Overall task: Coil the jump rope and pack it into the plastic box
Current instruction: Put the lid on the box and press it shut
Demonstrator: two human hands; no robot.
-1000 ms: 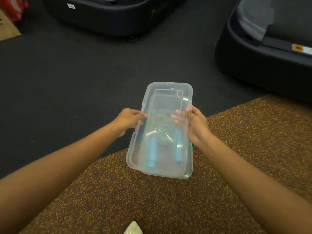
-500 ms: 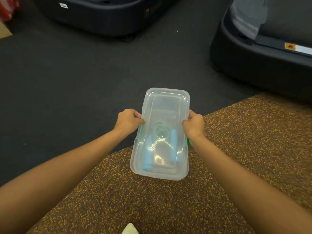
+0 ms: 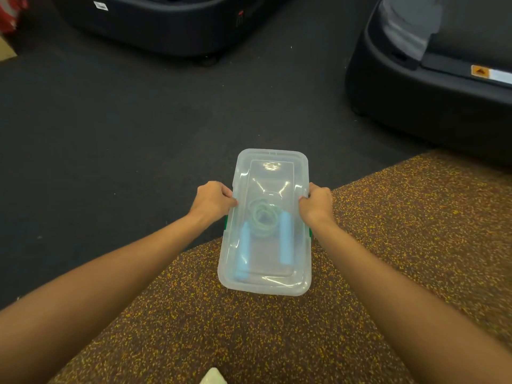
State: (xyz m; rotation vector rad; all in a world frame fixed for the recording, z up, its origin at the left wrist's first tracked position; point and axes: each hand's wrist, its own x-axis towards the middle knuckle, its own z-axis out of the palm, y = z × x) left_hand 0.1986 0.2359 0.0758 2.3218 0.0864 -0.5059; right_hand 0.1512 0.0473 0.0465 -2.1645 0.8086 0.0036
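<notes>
The lidded clear rectangular plastic box (image 3: 264,286) is gripped at both long rims, left hand (image 3: 212,202) and right hand (image 3: 315,205) curled round them; even downward pressure is recommended, latching seemingly incomplete.

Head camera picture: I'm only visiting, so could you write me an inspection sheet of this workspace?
Surface: speckled brown mat beside dark floor; the box is at their border.
Job's things: plastic box with its clear lid on; jump rope coiled inside, its blue handles alongside.
Clutter: pale object at the bottom edge, unclear what.
Hands: left hand and right hand each grip a long side of the box.
Cables: nothing seen.
Surroundings: black machines beyond; cardboard far left.
</notes>
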